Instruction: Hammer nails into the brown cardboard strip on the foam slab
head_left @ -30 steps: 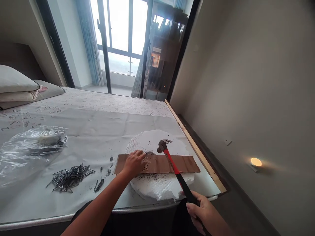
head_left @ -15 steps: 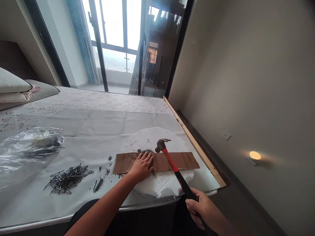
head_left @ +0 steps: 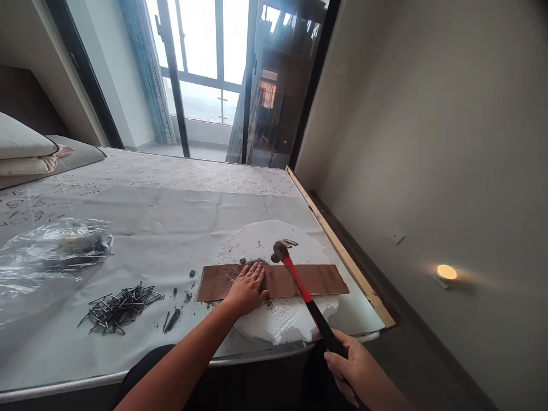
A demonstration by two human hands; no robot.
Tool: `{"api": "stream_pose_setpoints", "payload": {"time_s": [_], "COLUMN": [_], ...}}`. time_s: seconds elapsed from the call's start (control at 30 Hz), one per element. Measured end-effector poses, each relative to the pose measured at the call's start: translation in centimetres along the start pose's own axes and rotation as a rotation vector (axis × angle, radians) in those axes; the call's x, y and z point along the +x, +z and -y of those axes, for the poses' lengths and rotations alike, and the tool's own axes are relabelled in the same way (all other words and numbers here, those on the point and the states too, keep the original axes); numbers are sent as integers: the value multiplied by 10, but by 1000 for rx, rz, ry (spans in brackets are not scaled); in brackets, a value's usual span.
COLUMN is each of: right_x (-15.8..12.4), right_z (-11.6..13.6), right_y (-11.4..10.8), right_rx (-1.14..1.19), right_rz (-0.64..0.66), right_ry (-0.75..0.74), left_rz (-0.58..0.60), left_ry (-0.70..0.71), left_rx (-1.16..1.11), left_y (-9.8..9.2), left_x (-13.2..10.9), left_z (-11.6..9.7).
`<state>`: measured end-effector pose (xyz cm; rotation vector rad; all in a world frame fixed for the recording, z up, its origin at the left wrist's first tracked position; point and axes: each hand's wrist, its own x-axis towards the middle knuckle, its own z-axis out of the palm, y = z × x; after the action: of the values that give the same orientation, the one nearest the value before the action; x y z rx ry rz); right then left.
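Observation:
My left hand (head_left: pixel 248 290) lies flat on a brown cardboard strip (head_left: pixel 303 279), its fingers stretched out. Dark crumbs and grit (head_left: pixel 229 277) are scattered on the strip's left end and around it. The strip rests on a rough white foam slab (head_left: pixel 274 233). My right hand (head_left: pixel 351 365) is wrapped round the black handle of a claw hammer (head_left: pixel 298 275) with a red neck. The hammer's head is over the strip and the foam, just right of my left fingers; whether it touches them I cannot tell.
A pile of nails (head_left: pixel 120 307) lies to the left, with a few loose nails (head_left: pixel 172 321) nearer my left arm. Behind them is a clear plastic bag (head_left: pixel 64 245). A grey sheet (head_left: pixel 171 214) covers part of the mattress, and a wooden rail (head_left: pixel 338 242) runs along its right edge.
The view has shifted very slightly. Both hands, the hammer and the cardboard strip keep nearly the same positions.

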<state>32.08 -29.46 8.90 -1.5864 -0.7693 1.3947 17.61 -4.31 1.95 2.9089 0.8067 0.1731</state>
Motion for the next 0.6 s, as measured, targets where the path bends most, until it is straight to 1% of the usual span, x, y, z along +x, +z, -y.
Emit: {"api": "stream_pose_setpoints", "payload": {"time_s": [0.13, 0.23, 0.33, 0.4, 0.47, 0.53, 0.6], "right_x": [7, 7, -2, -9, -18, -27, -34], "right_z": [5, 10, 14, 13, 9, 3, -2], "right_y": [4, 6, 5, 7, 11, 15, 16], "right_rx": [-105, -119, -81, -45, -14, 6, 21], "right_rz": [44, 25, -11, -30, -46, -76, -152], "right_ry": [70, 7, -41, -47, -33, -12, -19], "left_rz": [8, 27, -5, -48, -106, -201, -342], "left_ry": [-44, -48, -39, -27, -11, 17, 33], "left_rx": [16, 8, -19, -46, -78, -119, -171], "left_y": [-2, -2, 0, -1, -7, -20, -39], "left_x": [0, 1, 2, 1, -2, -9, -21], "left_z": [-1, 1, 1, 0, -3, -2, 9]}}
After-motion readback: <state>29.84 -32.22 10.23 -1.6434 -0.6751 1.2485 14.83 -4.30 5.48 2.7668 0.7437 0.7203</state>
